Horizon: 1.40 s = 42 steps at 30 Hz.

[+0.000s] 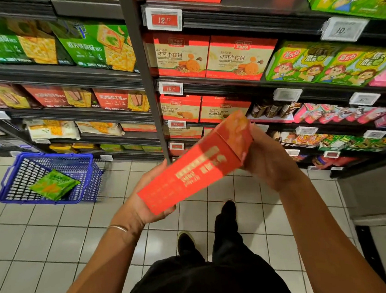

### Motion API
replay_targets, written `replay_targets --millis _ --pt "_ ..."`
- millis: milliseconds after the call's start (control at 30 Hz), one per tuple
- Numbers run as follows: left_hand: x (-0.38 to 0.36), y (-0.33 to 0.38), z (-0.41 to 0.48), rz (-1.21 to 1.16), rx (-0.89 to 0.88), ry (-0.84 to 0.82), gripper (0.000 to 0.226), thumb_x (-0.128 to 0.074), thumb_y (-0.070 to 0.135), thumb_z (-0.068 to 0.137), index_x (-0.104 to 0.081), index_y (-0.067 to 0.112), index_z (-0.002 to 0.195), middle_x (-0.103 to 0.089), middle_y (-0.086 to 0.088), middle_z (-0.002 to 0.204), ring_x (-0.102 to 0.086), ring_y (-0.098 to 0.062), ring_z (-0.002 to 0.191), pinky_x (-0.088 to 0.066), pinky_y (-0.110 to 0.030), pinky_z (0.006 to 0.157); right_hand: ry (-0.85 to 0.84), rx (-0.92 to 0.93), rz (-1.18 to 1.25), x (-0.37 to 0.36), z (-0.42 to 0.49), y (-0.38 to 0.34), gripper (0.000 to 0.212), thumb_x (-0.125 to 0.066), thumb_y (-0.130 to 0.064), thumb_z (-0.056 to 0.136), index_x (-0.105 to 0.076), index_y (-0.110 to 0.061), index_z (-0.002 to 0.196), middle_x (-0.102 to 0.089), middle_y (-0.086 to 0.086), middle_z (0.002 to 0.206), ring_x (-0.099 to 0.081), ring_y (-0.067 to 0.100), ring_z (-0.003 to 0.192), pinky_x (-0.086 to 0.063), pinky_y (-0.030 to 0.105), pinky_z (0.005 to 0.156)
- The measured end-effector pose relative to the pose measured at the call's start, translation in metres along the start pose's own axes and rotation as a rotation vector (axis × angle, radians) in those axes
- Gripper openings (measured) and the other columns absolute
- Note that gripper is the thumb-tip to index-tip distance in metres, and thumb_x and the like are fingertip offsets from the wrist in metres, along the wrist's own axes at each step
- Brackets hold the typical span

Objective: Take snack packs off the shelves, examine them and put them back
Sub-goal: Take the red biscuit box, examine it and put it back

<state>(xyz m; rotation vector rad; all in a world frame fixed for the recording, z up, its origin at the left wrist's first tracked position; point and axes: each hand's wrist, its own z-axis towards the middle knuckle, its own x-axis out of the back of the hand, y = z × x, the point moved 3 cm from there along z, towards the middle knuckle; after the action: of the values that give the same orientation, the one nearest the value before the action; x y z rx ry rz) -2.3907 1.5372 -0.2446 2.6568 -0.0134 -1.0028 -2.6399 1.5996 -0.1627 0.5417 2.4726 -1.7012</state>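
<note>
A red snack box [196, 167] with pale printed text sits tilted between both hands, in front of the shelves, over the tiled floor. My left hand [145, 196] holds its lower left end from below, fingers curled round the edge. My right hand [266, 156] grips its upper right end, with the back of the hand facing me. Similar red and beige biscuit boxes [210, 54] stand on the shelf [205, 83] straight ahead, and smaller ones [182, 109] stand one shelf lower.
A blue shopping basket [49, 178] with a green snack pack [54, 185] in it sits on the floor at the left. Green boxes [328, 64] and pink packs [337, 114] fill the right shelves. A dark upright post [147, 76] divides the shelving. My feet are on the white tiles below.
</note>
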Motion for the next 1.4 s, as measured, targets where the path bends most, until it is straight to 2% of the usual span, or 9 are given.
replay_targets --millis 200,333,433,567,767,900,1000,1067,1400 --pt "0.008 -0.018 -0.001 -0.082 0.083 -0.081 0.083 -0.106 0.012 0.034 -0.07 -0.001 0.108 -0.072 -0.023 0.077 -0.068 -0.022 0.046 -0.054 -0.025 0.037 0.075 -0.019 -0.163 0.005 0.007 0.003 0.067 -0.068 -0.069 0.073 -0.058 -0.017 0.115 -0.067 -0.01 0.07 -0.071 0.009 0.07 -0.054 0.04 0.079" --pt "0.021 -0.015 0.003 0.014 0.013 0.043 0.041 -0.071 0.045 0.087 -0.066 0.007 0.103 -0.07 -0.015 0.077 -0.062 -0.018 0.046 -0.049 -0.022 0.04 0.066 -0.07 -0.15 0.007 0.003 0.013 0.057 -0.056 -0.065 0.087 -0.063 -0.02 0.12 -0.077 -0.003 0.094 -0.074 0.015 0.087 -0.052 0.042 0.086" --pt "0.03 -0.008 0.005 -0.09 -0.036 0.095 0.067 -0.056 0.073 0.09 -0.072 0.011 0.109 -0.073 -0.015 0.084 -0.071 -0.026 0.057 -0.059 -0.033 0.045 0.106 -0.151 -0.159 0.007 -0.001 0.018 0.065 -0.05 -0.076 0.088 -0.067 -0.023 0.122 -0.075 0.007 0.118 -0.072 0.028 0.109 -0.054 0.043 0.086" --pt "0.033 0.011 0.0 -0.131 -0.147 0.05 0.06 -0.058 0.066 0.09 -0.075 0.014 0.114 -0.077 -0.015 0.104 -0.077 -0.032 0.081 -0.066 -0.048 0.067 0.081 -0.215 -0.139 -0.003 -0.003 0.026 0.068 -0.06 -0.069 0.08 -0.065 -0.02 0.127 -0.074 0.009 0.12 -0.07 0.031 0.113 -0.056 0.038 0.079" --pt "0.028 0.036 -0.015 -0.021 -0.368 0.015 0.03 -0.064 0.039 0.092 -0.083 0.017 0.102 -0.08 -0.009 0.104 -0.079 -0.027 0.09 -0.066 -0.039 0.072 0.086 -0.264 0.038 0.003 -0.002 0.04 0.054 -0.055 -0.057 0.096 -0.065 -0.018 0.133 -0.067 0.019 0.134 -0.064 0.042 0.123 -0.049 0.057 0.108" --pt "0.021 0.04 -0.021 0.106 -0.435 0.004 0.05 -0.031 0.038 0.112 -0.077 0.018 0.114 -0.08 -0.005 0.096 -0.078 -0.02 0.077 -0.064 -0.032 0.063 0.108 -0.345 0.223 0.01 -0.001 0.049 0.047 -0.049 -0.053 0.104 -0.073 -0.012 0.109 -0.076 0.012 0.098 -0.075 0.025 0.077 -0.06 0.033 0.057" --pt "0.011 0.043 -0.026 0.199 -0.461 -0.07 0.043 -0.065 0.05 0.096 -0.06 0.016 0.122 -0.079 -0.004 0.082 -0.077 -0.019 0.068 -0.063 -0.03 0.06 0.101 -0.374 0.256 0.018 0.003 0.06 0.053 -0.037 -0.035 0.111 -0.078 -0.008 0.09 -0.069 0.018 0.09 -0.066 0.018 0.056 -0.054 0.028 0.044" --pt "0.004 0.046 -0.028 0.239 -0.434 -0.085 0.08 -0.091 0.059 0.068 -0.054 0.015 0.125 -0.079 -0.008 0.08 -0.078 -0.023 0.067 -0.064 -0.032 0.059 0.057 -0.364 0.263 0.02 0.005 0.064 0.058 -0.029 -0.029 0.113 -0.077 -0.005 0.09 -0.069 0.018 0.086 -0.066 0.018 0.054 -0.056 0.027 0.044" --pt "-0.007 0.044 -0.031 0.5 -0.454 -0.151 0.087 -0.076 0.061 0.084 -0.036 0.043 0.159 -0.056 -0.018 0.152 -0.05 -0.056 0.136 -0.041 -0.08 0.102 0.055 -0.124 0.214 0.027 0.013 0.045 0.042 -0.049 -0.042 0.103 -0.07 -0.015 0.129 -0.071 0.017 0.124 -0.072 0.034 0.108 -0.062 0.044 0.084"
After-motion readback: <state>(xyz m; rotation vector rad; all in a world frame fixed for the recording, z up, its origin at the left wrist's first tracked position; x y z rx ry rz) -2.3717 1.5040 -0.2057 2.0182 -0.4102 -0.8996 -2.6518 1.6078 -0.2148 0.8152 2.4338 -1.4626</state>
